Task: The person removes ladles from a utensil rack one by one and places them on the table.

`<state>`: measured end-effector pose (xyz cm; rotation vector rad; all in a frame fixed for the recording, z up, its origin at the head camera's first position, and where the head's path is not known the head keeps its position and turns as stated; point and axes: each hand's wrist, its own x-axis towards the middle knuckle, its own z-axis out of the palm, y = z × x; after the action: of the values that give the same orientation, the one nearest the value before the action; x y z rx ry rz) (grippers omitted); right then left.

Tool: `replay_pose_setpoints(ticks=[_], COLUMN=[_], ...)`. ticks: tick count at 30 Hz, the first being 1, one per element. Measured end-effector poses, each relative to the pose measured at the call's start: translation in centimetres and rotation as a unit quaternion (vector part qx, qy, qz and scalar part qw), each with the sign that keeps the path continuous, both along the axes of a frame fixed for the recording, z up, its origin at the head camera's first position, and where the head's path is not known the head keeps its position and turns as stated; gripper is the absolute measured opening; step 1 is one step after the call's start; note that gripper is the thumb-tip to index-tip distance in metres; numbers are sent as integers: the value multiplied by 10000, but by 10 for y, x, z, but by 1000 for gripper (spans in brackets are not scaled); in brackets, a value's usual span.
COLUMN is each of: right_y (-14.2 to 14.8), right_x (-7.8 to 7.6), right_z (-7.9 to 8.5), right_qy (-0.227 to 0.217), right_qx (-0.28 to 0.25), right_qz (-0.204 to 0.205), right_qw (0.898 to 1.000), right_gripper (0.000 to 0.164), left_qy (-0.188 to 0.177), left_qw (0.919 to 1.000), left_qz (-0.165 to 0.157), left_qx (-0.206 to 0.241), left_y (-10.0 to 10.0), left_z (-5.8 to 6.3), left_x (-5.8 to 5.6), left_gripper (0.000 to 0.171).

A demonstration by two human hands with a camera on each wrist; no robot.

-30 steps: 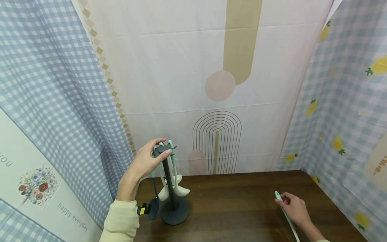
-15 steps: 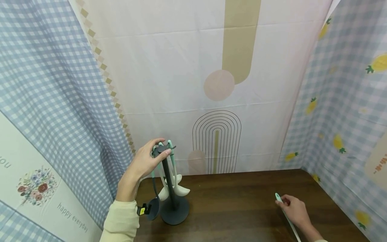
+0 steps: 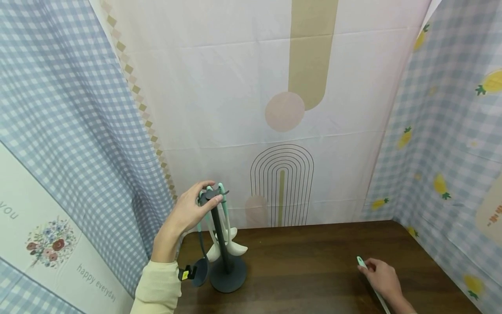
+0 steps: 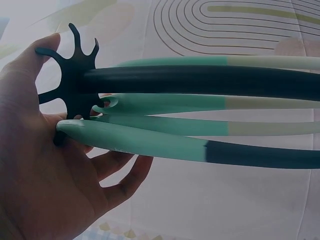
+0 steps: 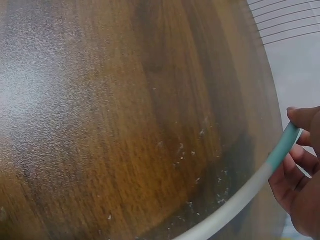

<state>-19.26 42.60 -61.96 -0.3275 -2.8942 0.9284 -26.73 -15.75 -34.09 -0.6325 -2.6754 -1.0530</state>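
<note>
brown wood tabletop (image 3: 298, 264) here, and the right hand (image 3: 381, 278) pinches a mint-ended utensil (image 5: 247, 191) near its tip, long axis slanting toward the near right, well apart from the dark stand (image 3: 222, 244) (left hand (image 3: 190, 210) grips that one's top, nowhere near the utensil).

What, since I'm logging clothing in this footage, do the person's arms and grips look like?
The left arm wears a pale yellow, creased sleeve; a small black device with a yellow patch shows beside it. The left grip and right grip are bare, with no glove visible. No right sleeve can be clearly made out.
</note>
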Motion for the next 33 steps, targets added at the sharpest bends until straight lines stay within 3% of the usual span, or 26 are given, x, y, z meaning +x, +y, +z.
replay_pose_setpoints(ticks=[10, 22, 33], right_y=[4, 8, 4], right_x=[3, 4, 8], right_z=[-4, -12, -13], right_qy=[-487, -906, -965], right_qx=[-97, -249, -160], right_qz=[-17, -239, -383], right_qw=[9988, 9953, 9945], right_gripper=[57, 62, 62], left_qy=[-6, 31, 51], left_qw=[10000, 10000, 10000], left_qz=[-3, -6, -19], left_qx=[39, 52, 67], left_y=[1, 1, 0], left_z=[0, 1, 0], left_x=[1, 2, 1], left_gripper=[68, 68, 67])
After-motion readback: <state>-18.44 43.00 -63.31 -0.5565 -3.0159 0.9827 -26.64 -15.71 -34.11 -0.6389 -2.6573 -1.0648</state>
